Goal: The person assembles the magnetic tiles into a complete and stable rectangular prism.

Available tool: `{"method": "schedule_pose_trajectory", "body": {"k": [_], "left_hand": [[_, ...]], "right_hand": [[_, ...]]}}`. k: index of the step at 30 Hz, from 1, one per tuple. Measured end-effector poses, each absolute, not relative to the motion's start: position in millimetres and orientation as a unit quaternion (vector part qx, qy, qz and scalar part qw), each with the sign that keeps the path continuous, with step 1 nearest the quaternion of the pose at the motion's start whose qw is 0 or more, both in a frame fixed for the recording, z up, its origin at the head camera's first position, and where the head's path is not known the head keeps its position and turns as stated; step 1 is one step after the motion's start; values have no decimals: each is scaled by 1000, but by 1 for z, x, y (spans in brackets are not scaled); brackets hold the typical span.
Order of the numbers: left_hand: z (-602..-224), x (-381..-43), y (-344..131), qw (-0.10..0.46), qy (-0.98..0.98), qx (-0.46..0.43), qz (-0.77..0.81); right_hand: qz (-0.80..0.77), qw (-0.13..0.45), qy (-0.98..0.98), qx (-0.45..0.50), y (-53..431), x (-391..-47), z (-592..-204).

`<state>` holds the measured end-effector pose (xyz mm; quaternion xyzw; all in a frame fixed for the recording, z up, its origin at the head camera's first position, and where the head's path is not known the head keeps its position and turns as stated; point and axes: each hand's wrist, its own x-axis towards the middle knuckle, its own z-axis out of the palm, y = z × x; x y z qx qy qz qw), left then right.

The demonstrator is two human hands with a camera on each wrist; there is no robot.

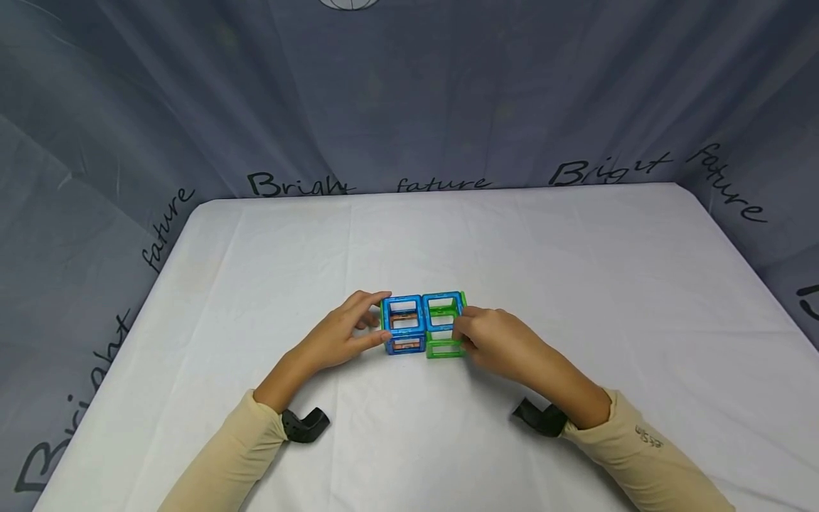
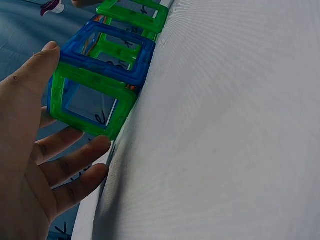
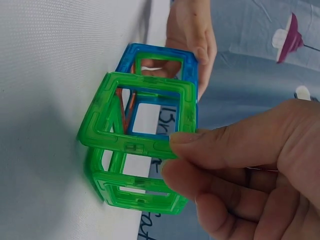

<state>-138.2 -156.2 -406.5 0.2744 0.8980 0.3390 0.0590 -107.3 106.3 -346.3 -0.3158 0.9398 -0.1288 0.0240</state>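
Two joined cubes of see-through magnetic tiles stand side by side on the white cloth. Blue tiles [image 1: 407,333] form the top and front of the left cube, and a green tile [image 2: 90,76] closes its outer side. The right cube has a blue top and a green front tile [image 3: 135,147]. My left hand [image 1: 339,333] holds the left cube between thumb and fingers, the thumb at its front edge. With thumb and forefinger, my right hand [image 1: 502,345] pinches the green front tile by its corner. Orange pieces [image 3: 131,112] show through the frames.
The white-covered table [image 1: 512,249] reaches back to a grey curtain [image 1: 409,92] with handwritten words along its lower edge. Black wrist devices [image 1: 306,425] sit at both sleeve cuffs, close over the cloth.
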Motion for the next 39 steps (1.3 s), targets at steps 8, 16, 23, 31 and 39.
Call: {"method": "schedule_pose_trajectory", "body": {"k": [8, 16, 23, 31, 39], "left_hand": [[-405, -138, -155, 63, 899, 270, 340], [-405, -139, -155, 61, 899, 274, 337], [-405, -138, -155, 64, 899, 272, 338], [-406, -137, -155, 65, 899, 271, 337], [-404, -137, -155, 66, 904, 271, 325]], "right_hand": [[-115, 13, 945, -307, 106, -107, -345], [-111, 0, 944, -310, 106, -107, -345], [-111, -7, 945, -308, 106, -107, -346], [-112, -13, 946, -305, 106, -107, -348], [-119, -27, 945, -304, 108, -110, -350]]}}
